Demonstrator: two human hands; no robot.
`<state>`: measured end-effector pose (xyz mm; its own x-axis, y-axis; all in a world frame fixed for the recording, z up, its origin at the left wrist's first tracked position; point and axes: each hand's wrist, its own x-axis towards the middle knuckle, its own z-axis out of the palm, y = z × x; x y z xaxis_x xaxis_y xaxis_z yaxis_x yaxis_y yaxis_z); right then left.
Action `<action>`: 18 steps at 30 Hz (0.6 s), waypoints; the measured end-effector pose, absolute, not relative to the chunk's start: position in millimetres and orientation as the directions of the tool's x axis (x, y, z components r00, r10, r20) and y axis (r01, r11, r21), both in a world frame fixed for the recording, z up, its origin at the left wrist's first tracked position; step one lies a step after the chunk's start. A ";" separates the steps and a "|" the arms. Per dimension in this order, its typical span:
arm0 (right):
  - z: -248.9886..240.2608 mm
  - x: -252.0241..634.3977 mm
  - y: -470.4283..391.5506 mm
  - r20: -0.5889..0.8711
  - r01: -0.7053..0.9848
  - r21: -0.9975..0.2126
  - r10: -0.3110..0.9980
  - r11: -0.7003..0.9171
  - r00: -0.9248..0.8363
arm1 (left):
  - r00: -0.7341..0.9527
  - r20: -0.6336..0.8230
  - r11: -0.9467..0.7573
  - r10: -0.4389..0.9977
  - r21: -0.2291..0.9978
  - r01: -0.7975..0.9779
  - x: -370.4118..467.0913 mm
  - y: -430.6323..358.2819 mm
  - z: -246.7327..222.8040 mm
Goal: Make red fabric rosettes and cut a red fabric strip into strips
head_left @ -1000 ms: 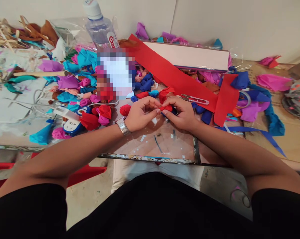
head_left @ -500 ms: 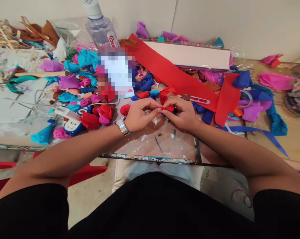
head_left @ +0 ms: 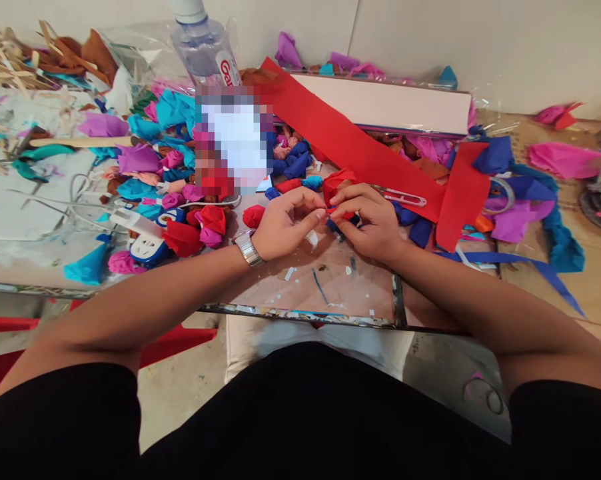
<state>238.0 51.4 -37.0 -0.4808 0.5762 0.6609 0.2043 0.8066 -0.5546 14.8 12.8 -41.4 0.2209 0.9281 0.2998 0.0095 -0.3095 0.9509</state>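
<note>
Over the middle of the table my two hands meet at a small piece of red crepe paper. My left hand, with a metal watch on its wrist, pinches the piece's left end between thumb and forefinger. From the other side my right hand pinches it too, its fingers curled and partly covering the paper. Just beyond the right hand lies a pair of thread snips, on a long red paper strip. Crumpled red paper sits right behind the fingertips.
Coloured paper buds crowd the left, around a blue-and-white power strip. A lit, blurred-out phone leans before a water bottle. At the back is a long pale box; a tape ring lies right.
My right hand's fingers have lifted and spread a little around the red paper, and less of it shows now. My left hand keeps its pinch. The whole view has shifted slightly.
</note>
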 end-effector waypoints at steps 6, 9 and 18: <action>-39.7 238.2 52.1 0.708 0.144 -0.517 0.516 0.844 -0.483 | 0.240 0.315 -0.317 0.918 0.948 -0.032 15.6 15.0 -42.5; -42.1 237.7 53.0 0.687 0.118 -0.572 0.552 0.812 -0.472 | 0.226 0.390 -0.411 0.893 0.910 0.050 13.7 14.5 -43.6; -41.5 237.2 52.3 0.625 0.152 -0.620 0.602 0.770 -0.497 | 0.235 0.521 -0.569 0.821 0.783 0.252 9.1 13.1 -38.3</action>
<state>237.2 52.3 -41.5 -0.4972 0.6018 0.6250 0.1525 0.7697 -0.6199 9.1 13.1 -38.3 0.2350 0.8206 0.5210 0.2520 -0.5691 0.7827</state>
